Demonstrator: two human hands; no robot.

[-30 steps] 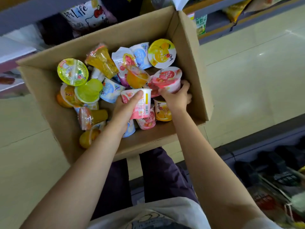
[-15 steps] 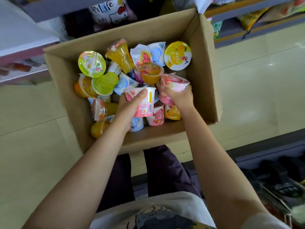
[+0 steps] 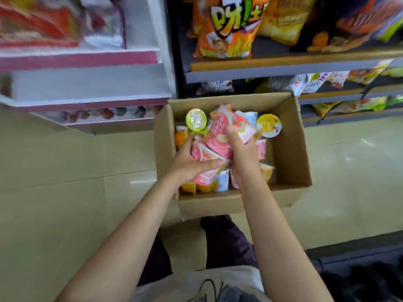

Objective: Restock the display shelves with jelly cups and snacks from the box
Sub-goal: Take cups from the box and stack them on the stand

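Since the frame 0.5 s ago both hands rose a bit and came together, and the head lifted — more of the shelves is visible now, the box sits lower in view.

Far left stands the white and pink shelf unit, blurred, its goods not readable. Next, the left hand is closed from below on a pink jelly cup, palm under it as a support. Pressed against it, a 2nd pink cup is clamped by the right hand from the side and above, thumb on the wall of the cup. I think the cups are held together this way to carry several in one trip, w/o dropping; how many exactly I cannot tell, blur is strong.

Both hands are over the cardboard box, which rests on the floor just in front of the shelves, prob. to keep the reach short. Inside lie more cups: a green-lid cup at the back left, a yellow-lid cup at the back right, others mixed below.

Upper right — the dark shelves with an orange snack bag and other bags. Which shelf the cups are for, I cannot tell yet.
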